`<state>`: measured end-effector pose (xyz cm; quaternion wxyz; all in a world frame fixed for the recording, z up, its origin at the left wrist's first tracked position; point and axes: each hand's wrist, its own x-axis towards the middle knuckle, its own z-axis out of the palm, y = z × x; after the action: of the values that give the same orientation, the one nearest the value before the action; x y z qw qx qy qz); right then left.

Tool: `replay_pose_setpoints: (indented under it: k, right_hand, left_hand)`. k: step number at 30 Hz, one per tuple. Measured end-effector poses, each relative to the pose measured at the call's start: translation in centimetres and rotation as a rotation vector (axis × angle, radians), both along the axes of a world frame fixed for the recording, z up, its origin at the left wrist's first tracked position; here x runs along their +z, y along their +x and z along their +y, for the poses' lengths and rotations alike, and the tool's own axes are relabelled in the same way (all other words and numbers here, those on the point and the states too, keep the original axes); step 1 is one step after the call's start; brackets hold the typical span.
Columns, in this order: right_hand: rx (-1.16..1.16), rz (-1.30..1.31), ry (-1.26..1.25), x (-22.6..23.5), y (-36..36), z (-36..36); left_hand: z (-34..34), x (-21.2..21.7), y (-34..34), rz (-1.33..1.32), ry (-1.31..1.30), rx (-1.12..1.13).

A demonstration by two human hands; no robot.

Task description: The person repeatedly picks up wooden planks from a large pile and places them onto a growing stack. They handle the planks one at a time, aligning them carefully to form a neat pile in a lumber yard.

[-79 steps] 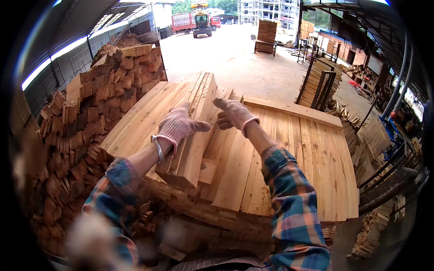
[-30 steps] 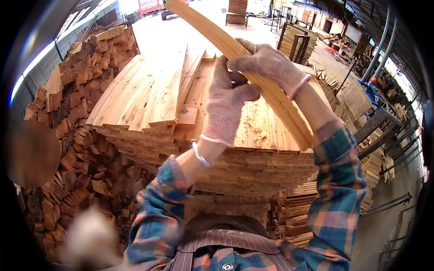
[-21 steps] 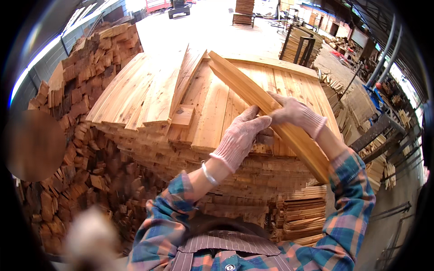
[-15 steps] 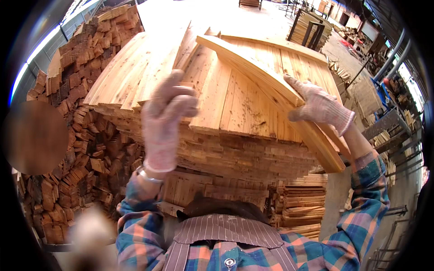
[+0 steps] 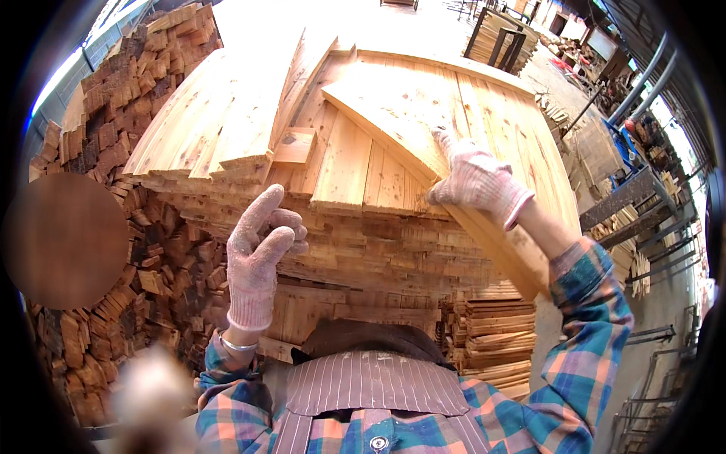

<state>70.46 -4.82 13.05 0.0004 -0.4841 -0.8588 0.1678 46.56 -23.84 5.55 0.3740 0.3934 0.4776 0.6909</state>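
Observation:
A long, pale wooden plank [image 5: 393,136] lies diagonally over the big stack of boards [image 5: 378,181], its lower right end jutting past the near edge of the stack. My right hand [image 5: 480,181], in a light knitted glove, grips this plank around its middle, with the thumb at its left edge. In a matching glove, my left hand [image 5: 261,253] is raised in front of the stack's near side and holds nothing. Its index finger points up and the other fingers are loosely bent. A short wood block [image 5: 295,146] rests on the boards beyond it.
On the left rises a large heap of reddish-brown wood offcuts [image 5: 106,159]. Neatly piled slats [image 5: 499,333] stand low, near my right side. Metal racks [image 5: 643,204] and blue-framed equipment line the right. Another board bundle [image 5: 499,41] stands at the far right.
My left hand has drawn back toward me from over the boards. My right hand and the plank have shifted left, and the plank now shows more of its broad face.

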Motion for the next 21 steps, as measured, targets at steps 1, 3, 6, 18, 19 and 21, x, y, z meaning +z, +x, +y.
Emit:
replay_pose_setpoints:
  k: [1, 3, 6, 18, 19, 21]
  right_hand:
    - [0.029, 0.009, -0.01, -0.2, 0.9, 0.3]
    - [0.061, 0.023, -0.011, 1.3, 3.5, 0.9]
    - [0.072, -0.011, -0.048, 4.1, 4.9, 0.9]
    - [0.212, -0.038, 0.063, 0.9, 8.5, 4.1]
    - [0.187, -0.053, 0.054, 1.0, 8.6, 4.1]
    - [0.147, -0.068, 0.04, 0.7, 8.5, 4.3]
  left_hand:
    - [-0.1, -0.2, -0.1, -0.008, -0.016, -0.023]
    - [-1.3, -0.7, -0.6, 0.034, -0.037, -0.034]
    - [-3.1, -1.7, -1.5, -0.014, -0.117, 0.004]
    - [-3.8, -3.4, -0.2, -0.048, -0.165, 0.076]
    - [-3.5, -2.9, -0.2, -0.054, -0.137, 0.095]
    - [-3.1, -0.3, -0.2, 0.0, -0.096, 0.21]
